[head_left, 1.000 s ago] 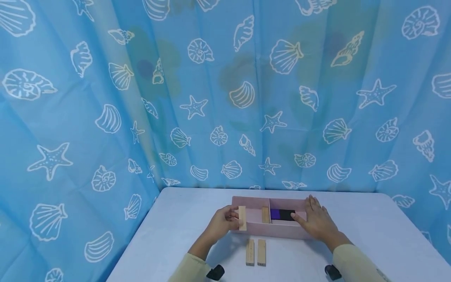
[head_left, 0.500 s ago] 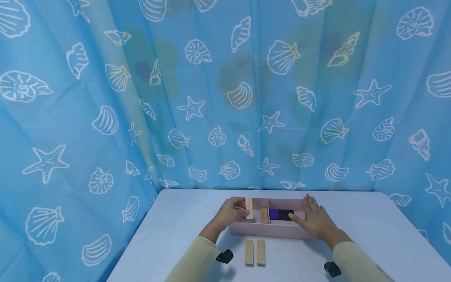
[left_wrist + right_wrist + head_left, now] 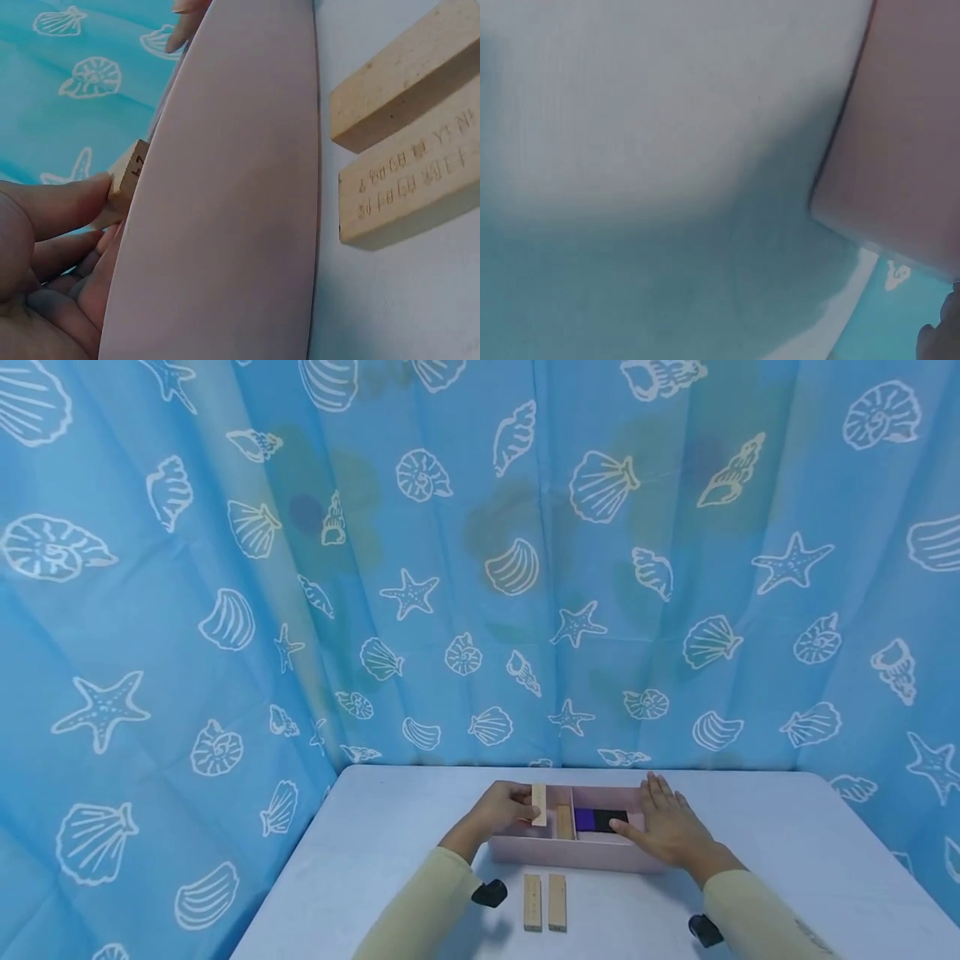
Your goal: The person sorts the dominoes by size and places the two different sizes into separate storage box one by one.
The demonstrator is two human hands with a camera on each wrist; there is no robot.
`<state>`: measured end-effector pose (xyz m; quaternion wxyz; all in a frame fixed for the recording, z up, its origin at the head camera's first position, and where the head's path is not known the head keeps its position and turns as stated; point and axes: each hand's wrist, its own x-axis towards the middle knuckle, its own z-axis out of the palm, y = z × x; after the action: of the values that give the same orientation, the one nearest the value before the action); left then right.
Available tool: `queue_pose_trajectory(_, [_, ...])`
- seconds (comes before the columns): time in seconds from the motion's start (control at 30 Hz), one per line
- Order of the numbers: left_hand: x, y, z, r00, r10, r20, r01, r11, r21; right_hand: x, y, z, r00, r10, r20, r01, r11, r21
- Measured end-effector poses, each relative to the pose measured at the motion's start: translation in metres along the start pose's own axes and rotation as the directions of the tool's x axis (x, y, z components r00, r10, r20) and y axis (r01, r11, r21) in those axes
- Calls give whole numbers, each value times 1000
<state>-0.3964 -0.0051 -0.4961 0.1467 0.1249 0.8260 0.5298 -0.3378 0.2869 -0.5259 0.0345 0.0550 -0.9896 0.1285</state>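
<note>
My left hand (image 3: 504, 808) pinches a wooden block (image 3: 538, 805) between thumb and fingers, over the left compartment of the pink box (image 3: 577, 853). In the left wrist view the block's marked end (image 3: 133, 174) shows just past the box wall. Another wooden block (image 3: 564, 822) lies in that compartment, against the divider. My right hand (image 3: 671, 827) rests with straight fingers on the box's right end, thumb reaching over the front wall. By that thumb, a purple piece (image 3: 585, 820) and a black piece (image 3: 609, 821) sit side by side in the right compartment.
Two wooden blocks, a left one (image 3: 532, 902) and a right one (image 3: 557, 902), lie parallel on the white table (image 3: 390, 835) in front of the box. A blue curtain (image 3: 480, 568) with white shell prints hangs behind and to the left.
My left hand has carried the wooden block rightward, from the box's left edge to over the left compartment. The right hand has stayed on the box's right end.
</note>
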Motion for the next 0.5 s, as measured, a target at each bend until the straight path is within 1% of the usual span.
queue_pose_trajectory(0.07, [0,2,3,1000,-6,5,6,1000,3,0,0,2,1000,2,-6,-1,1000,7])
queue_pose_trajectory(0.17, [-1,5,6,1000,-3,10,3,1000,15,0,1,5,999,-1,-39,1,1000,2])
queue_pose_trajectory(0.27, [-1,6,9,1000,-13,4,12,998,59,0,0,7,998,-7,-56,7,1000,0])
queue_pose_trajectory(0.4, [0,6,13,999,-44,2,43,992,122,-1,-2,8,999,5,-39,-4,1000,25])
queue_pose_trajectory(0.5, [1,6,15,997,-73,1,72,986,150,-3,-3,8,999,10,-30,-9,999,39])
